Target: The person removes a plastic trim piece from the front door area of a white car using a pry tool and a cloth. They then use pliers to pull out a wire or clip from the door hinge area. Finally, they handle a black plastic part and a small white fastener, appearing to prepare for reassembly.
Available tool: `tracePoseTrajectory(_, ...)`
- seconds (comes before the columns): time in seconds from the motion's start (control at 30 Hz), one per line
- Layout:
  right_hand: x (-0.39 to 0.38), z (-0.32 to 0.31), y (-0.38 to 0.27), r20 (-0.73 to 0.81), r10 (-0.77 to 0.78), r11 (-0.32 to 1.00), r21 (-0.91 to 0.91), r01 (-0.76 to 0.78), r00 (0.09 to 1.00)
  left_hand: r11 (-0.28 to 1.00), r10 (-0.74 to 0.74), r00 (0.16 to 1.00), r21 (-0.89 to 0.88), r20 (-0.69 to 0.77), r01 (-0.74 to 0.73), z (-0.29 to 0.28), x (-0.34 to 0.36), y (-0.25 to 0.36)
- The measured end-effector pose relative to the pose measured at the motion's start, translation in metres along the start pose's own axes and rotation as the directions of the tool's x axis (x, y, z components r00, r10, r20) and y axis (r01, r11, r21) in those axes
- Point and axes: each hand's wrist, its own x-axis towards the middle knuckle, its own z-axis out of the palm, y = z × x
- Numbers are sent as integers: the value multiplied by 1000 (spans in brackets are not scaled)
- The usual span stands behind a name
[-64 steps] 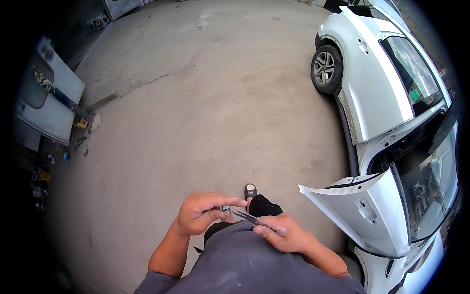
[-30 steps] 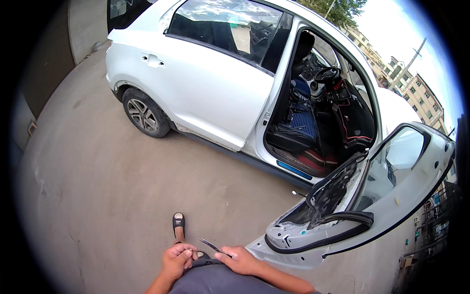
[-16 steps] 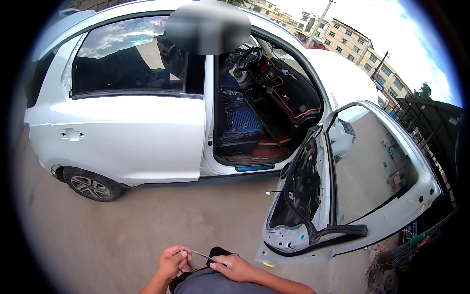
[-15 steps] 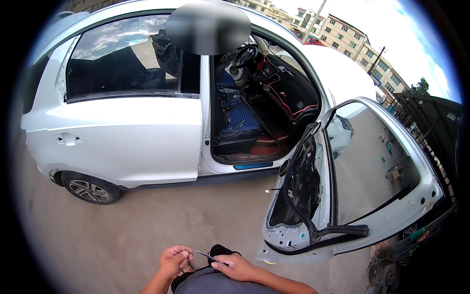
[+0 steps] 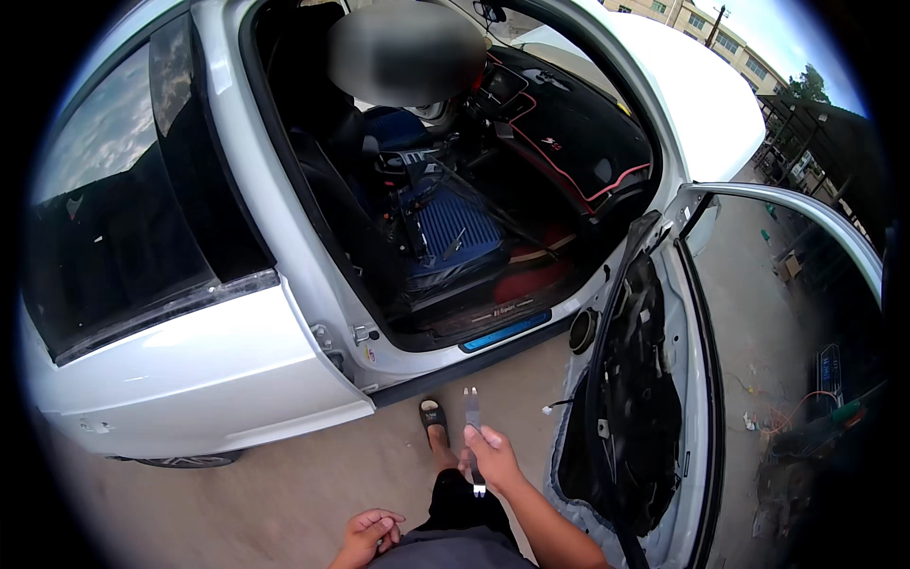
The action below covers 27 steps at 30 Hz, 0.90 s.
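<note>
My right hand (image 5: 493,455) grips a flat metal pry tool (image 5: 472,406) with a forked tip, held upright in front of me. Its other forked end shows below my fingers. Low in the view, my left hand (image 5: 373,537) is curled closed near my waist; whether anything small is inside it is hidden. Beyond my hands is the open front doorway of a white car (image 5: 218,360). The opened front door (image 5: 621,417) stands close to my right hand, its inner panel stripped, showing a black lining, a round speaker and a loose wire connector (image 5: 550,410).
Inside the car is a blue ribbed seat (image 5: 460,232) with a thin tool (image 5: 453,244) lying on it. A blue sill plate (image 5: 505,332) lines the doorway. My sandalled foot (image 5: 432,413) is on the concrete beside the car. A blurred patch hides part of the cabin.
I have moved nearer the doorway. My hands have come apart: the right has lifted the pry tool forward and upright, while the left stays low.
</note>
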Motion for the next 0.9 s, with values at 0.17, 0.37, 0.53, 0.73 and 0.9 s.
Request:
tracePoseTrajectory(0.17,225,-45,-4,-221,242,970,91,-227,945,947,63,974,321,-217,10,56,108,126)
tracePoseTrajectory(0.37,410,-49,-63,-111,279,956,-65,-287,954,285,552,831,920,71,-268,106,189,275)
tracePoseTrajectory(0.53,541,-60,-61,-119,171,920,-337,-202,978,-21,593,795,990,124,-139,110,224,357)
tracePoseTrajectory(0.73,651,-59,-111,-72,22,724,-687,-66,997,-258,569,819,962,74,92,93,265,388)
tracePoseTrajectory(0.9,714,-52,-120,3,-167,253,-966,46,986,-174,534,845,980,11,97,91,269,398)
